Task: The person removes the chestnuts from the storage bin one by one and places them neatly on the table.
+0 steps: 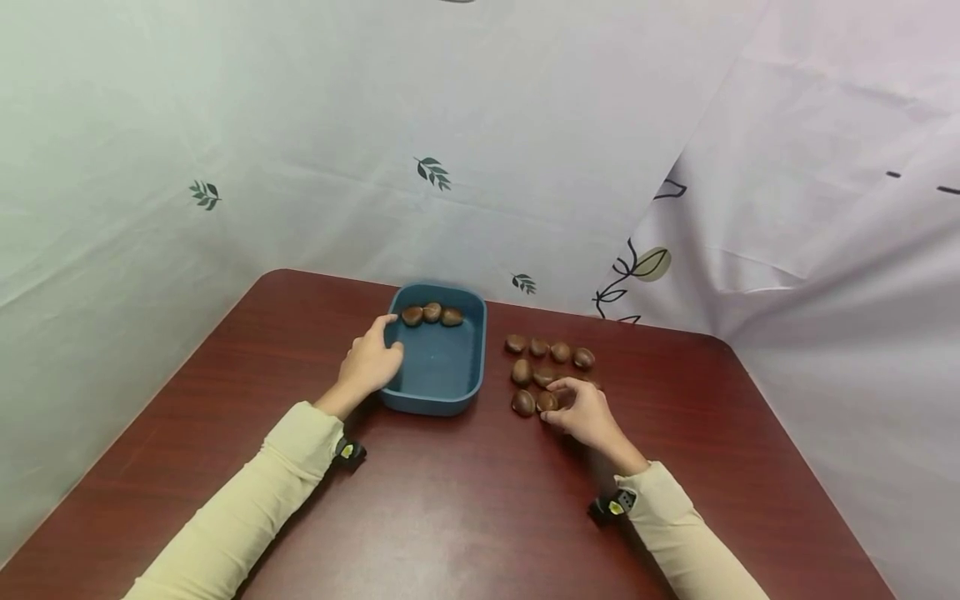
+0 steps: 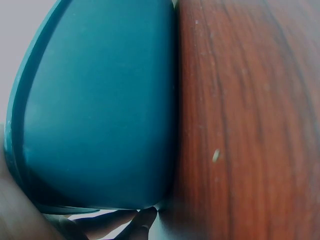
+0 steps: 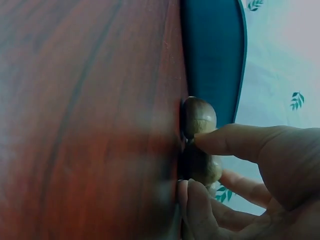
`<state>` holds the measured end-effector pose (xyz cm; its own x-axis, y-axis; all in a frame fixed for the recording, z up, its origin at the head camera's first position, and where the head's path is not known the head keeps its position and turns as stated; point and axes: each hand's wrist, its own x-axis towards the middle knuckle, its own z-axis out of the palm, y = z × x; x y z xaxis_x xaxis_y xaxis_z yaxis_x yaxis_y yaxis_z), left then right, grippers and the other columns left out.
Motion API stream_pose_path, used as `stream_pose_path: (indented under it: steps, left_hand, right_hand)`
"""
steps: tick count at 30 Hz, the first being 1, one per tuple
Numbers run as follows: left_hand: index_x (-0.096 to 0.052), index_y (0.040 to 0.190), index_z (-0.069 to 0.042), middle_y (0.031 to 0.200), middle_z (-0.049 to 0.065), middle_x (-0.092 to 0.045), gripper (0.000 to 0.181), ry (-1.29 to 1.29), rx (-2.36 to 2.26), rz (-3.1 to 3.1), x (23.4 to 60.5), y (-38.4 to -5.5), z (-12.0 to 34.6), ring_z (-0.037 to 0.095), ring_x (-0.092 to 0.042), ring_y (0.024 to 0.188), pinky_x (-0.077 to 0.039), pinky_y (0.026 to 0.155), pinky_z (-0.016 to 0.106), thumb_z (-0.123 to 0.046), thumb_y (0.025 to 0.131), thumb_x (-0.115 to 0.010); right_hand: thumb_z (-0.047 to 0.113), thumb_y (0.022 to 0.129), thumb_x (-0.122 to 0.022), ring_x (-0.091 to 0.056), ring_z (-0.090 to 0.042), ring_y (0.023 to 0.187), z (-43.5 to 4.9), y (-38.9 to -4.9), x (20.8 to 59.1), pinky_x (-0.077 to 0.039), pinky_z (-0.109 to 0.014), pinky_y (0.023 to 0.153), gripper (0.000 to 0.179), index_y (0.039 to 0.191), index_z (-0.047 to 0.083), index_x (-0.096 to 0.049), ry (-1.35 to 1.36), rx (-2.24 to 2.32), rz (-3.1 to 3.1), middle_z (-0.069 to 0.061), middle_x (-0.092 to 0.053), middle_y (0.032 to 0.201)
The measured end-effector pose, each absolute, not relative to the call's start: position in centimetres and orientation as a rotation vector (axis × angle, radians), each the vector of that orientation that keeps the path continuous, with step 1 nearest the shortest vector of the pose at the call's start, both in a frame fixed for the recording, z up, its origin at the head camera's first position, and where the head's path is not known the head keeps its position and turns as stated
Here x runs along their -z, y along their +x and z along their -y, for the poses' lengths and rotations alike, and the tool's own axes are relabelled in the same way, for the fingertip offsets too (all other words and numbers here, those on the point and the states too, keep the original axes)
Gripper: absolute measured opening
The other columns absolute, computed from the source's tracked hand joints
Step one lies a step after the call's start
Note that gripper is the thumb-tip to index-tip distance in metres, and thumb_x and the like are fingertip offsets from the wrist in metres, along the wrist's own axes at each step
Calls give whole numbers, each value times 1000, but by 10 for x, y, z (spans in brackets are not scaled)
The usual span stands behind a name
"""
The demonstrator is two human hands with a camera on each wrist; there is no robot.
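Note:
A blue plastic box (image 1: 431, 367) stands on the table, with three chestnuts (image 1: 432, 312) in a row along its far wall. My left hand (image 1: 369, 362) grips the box's left side, thumb at the rim and fingers against the outer wall; the left wrist view shows that wall (image 2: 100, 110) close up. To the right of the box lie several chestnuts (image 1: 560, 352) in rows. My right hand (image 1: 587, 414) pinches a chestnut (image 3: 202, 165) at the front row, thumb and fingers on either side of it. Beside it sits another chestnut (image 1: 522, 403). The right hand partly hides chestnuts behind it.
The dark red wooden table (image 1: 450, 508) has its far edge close to a pale hanging cloth (image 1: 337, 125) with leaf prints. More of this cloth hangs on both sides. A tiny pale speck (image 2: 216, 155) lies on the table near the box.

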<state>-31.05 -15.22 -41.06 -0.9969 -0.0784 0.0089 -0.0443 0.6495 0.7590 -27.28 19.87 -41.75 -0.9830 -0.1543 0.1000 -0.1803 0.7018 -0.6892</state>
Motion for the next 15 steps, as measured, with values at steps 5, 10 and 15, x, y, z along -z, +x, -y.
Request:
stream_pose_path:
  steps: [5,10,15]
  left_hand:
    - [-32,155,-21,68,12,-52,58,111,1291,2818,410,-310,151,22,-39,50,-33,48,36,-25,99,-44]
    - [-33,155,-21,63,11,-51,58,100,1293,2811,408,-311,152,20,-35,47,-30,45,34,-25,99,-44]
    - [-32,155,-21,61,10,-50,58,111,1289,2819,409,-309,152,20,-35,46,-30,44,33,-24,99,-45]
  right_hand:
    - [14,76,-84,-69,-23,86,-201,-267,401,-51,-35,73,39,111,4,-71,309,-1039,2892,-9,-74,97]
    - [13,80,-81,-70,-31,92,-195,-268,372,-53,-42,77,37,112,1,-69,364,-1062,2811,-17,-73,101]
    - [13,84,-77,-70,-27,90,-172,-278,350,-54,-40,76,31,113,5,-69,448,-1126,2767,-16,-73,103]
